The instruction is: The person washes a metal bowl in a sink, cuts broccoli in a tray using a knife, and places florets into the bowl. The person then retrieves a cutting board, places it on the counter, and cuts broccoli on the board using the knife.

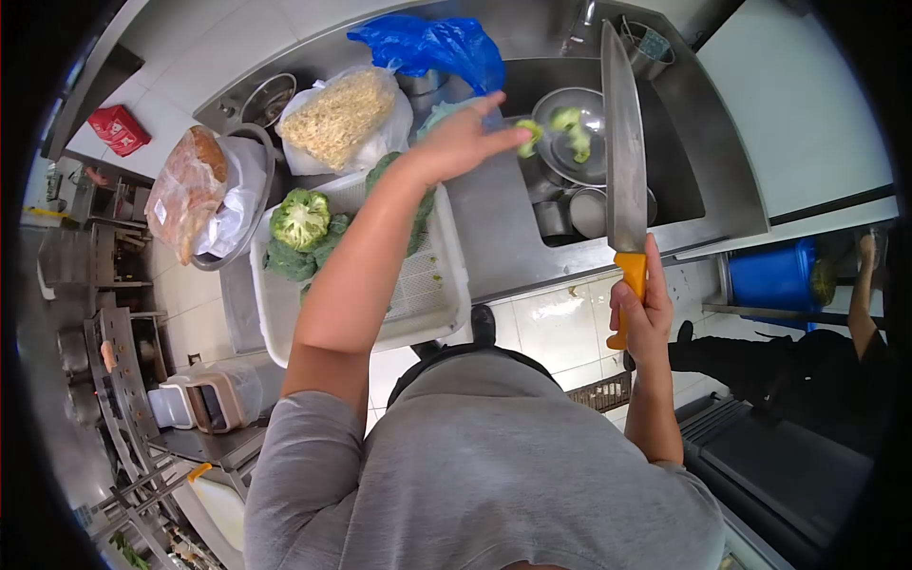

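Here's the steel bench [494,223] stretching across in front of the person, and sunk into its right side is the sink [682,176]. To the left, the white crate [363,346] sits with broccoli heads [301,221] along its left and far parts, one showing its pale cut stem, all lying back toward the body from the left hand [465,142].

Now the knife [627,195]: long blade, axis running nearly straight away from the torso, tip at the far end. The right hand [646,318] has its fingers wrapped round the yellow handle, forearm close in at the right side, the blade seen over the bowl's right edge. That bowl [591,171] is down in the sink.

And the smallest items, the green pieces [529,138], blurred, one at the left fingertips, others over the bowl; whether they're airborne or resting, can't tell. They lie to the right of the left hand, the nearer of the two. That arm reaches long across the crate, elbow bent, fingers spread and gripping nothing; contact with the nearest piece is unclear.
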`<state>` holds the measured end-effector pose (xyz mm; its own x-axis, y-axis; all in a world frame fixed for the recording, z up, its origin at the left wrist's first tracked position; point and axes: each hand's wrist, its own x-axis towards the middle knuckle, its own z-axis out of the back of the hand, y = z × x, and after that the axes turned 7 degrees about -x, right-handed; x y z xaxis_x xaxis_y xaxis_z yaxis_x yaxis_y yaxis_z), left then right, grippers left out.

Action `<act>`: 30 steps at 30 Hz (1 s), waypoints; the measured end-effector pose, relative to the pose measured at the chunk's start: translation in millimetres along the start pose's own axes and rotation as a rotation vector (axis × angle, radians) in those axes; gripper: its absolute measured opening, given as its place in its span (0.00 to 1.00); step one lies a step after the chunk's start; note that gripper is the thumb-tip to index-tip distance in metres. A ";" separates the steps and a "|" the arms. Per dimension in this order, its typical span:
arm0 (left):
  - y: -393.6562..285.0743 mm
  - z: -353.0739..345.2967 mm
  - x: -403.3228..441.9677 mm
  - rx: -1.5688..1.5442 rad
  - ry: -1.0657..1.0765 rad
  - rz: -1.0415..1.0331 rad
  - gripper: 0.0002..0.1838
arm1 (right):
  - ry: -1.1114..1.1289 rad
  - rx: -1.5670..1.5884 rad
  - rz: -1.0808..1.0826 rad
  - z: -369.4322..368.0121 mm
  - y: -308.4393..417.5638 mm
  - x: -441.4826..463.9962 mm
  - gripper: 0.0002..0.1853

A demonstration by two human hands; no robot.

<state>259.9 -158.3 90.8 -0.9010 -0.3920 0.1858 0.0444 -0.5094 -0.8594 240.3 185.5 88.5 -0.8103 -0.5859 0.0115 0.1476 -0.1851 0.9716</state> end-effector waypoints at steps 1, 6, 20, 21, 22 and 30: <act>-0.7 -2.3 4.5 0.173 -0.175 -0.172 0.21 | -0.025 0.009 0.022 4.3 0.3 -2.4 0.35; 111.6 100.5 -46.1 0.353 -0.405 0.415 0.10 | -0.164 0.022 0.054 22.7 -8.7 -17.3 0.35; 158.0 59.1 -121.4 -0.013 0.474 0.986 0.36 | -0.143 0.114 0.071 2.1 4.1 -8.1 0.36; 138.0 51.7 -129.4 -0.104 0.368 1.029 0.39 | -0.141 0.106 0.078 -1.2 5.2 -6.4 0.36; 128.1 51.1 -137.0 -0.194 0.260 1.069 0.42 | -0.139 0.100 0.084 -5.0 5.8 -5.2 0.36; 170.9 29.6 -207.9 0.830 0.336 0.464 0.14 | -0.093 0.087 0.123 -15.9 6.8 4.2 0.35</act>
<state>467.6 -186.5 -80.6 -0.7876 -0.5161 -0.3367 0.5929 -0.7836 -0.1856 246.8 169.2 91.4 -0.8389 -0.5234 0.1494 0.2025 -0.0453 0.9782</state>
